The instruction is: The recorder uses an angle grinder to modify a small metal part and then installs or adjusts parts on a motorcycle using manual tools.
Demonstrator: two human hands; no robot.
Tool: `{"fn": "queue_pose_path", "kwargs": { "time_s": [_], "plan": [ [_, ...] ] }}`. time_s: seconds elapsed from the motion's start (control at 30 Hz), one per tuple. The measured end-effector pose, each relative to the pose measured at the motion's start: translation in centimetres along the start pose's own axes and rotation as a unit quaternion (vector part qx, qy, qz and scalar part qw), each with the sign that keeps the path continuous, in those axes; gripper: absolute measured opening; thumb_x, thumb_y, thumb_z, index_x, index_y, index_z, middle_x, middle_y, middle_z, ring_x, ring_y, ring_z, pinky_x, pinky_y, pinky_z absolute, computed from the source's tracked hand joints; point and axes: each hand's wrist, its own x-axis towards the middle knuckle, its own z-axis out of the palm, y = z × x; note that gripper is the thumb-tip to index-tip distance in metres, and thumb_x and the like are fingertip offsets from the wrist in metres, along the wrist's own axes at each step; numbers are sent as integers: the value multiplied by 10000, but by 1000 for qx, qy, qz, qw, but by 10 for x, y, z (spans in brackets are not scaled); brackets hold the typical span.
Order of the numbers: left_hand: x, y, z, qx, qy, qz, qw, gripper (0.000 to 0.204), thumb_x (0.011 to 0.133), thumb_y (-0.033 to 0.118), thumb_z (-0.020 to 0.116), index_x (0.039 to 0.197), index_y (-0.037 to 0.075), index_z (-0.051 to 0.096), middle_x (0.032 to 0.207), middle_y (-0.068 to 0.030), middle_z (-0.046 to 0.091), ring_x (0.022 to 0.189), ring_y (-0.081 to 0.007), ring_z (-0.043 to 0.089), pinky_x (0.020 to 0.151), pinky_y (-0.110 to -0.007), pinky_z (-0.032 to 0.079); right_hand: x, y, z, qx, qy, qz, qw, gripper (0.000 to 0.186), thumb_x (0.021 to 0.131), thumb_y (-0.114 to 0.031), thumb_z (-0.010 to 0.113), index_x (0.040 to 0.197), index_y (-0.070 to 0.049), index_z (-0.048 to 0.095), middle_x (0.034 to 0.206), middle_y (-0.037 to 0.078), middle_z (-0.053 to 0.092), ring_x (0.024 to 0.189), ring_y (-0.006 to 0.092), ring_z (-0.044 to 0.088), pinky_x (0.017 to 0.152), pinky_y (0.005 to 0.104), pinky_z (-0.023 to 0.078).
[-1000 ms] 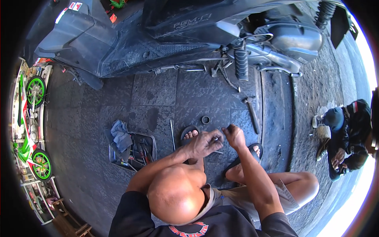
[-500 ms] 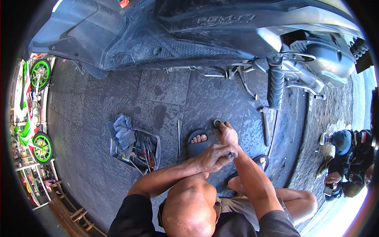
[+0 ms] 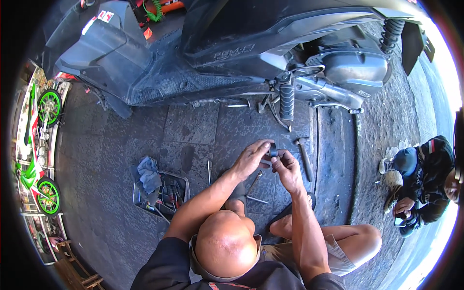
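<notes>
My left hand (image 3: 251, 158) and my right hand (image 3: 288, 170) meet in front of my knees, fingers bent. Between their fingertips is a short dark cylindrical ring (image 3: 273, 150), pinched from the left and from below on the right. Its inner side cannot be seen. Below the hands, a metal tool with a round end (image 3: 257, 180) and a thin metal bar (image 3: 256, 199) show between my feet. To the right of my right hand, a hammer (image 3: 304, 158) lies on the floor.
Ahead stands a dark scooter (image 3: 203, 72), its side stand (image 3: 278, 116) and ribbed footpeg (image 3: 286, 101) low. Left of my legs are a tool tray (image 3: 183, 183) with a blue rag (image 3: 149, 174) and a thin rod (image 3: 209, 172). A seated person (image 3: 425, 174) is far right.
The ring has gone from my right hand alone to between both hands. My left hand has moved forward from my right wrist, and the tool it gripped is gone from it. The view has shifted.
</notes>
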Motion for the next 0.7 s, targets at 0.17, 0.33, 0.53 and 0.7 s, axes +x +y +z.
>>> {"fn": "queue_pose_path", "kwargs": {
  "time_s": [0.17,0.33,0.53,0.7],
  "plan": [
    [10,3,0,134,1,8,991,386,995,360,566,1237,59,565,1007,-63,657,820,-153,656,674,-319,583,1,-1,2,-83,2,-3,997,78,938,-84,638,964,-12,622,738,-32,498,670,76,435,606,252,398],
    [23,2,-3,-6,35,-45,998,322,963,363,630,1060,56,647,892,-58,672,761,-164,668,640,-316,562,1,3,2,-167,10,-110,980,127,887,-77,679,970,3,626,826,53,528,732,132,508,645,306,449],
    [25,-7,2,129,39,84,987,323,932,255,695,1137,13,634,968,-25,658,853,-106,633,750,-245,524,8,11,4,-103,45,-57,992,144,895,-75,676,1019,-6,648,835,54,528,759,145,552,682,311,477],
    [23,-4,-4,46,26,27,998,365,915,210,714,1207,21,603,1003,-31,658,910,-122,631,799,-271,520,8,21,6,-58,48,-74,994,193,883,-78,696,1060,-9,660,857,49,550,776,143,565,688,301,482]
  ]
}}
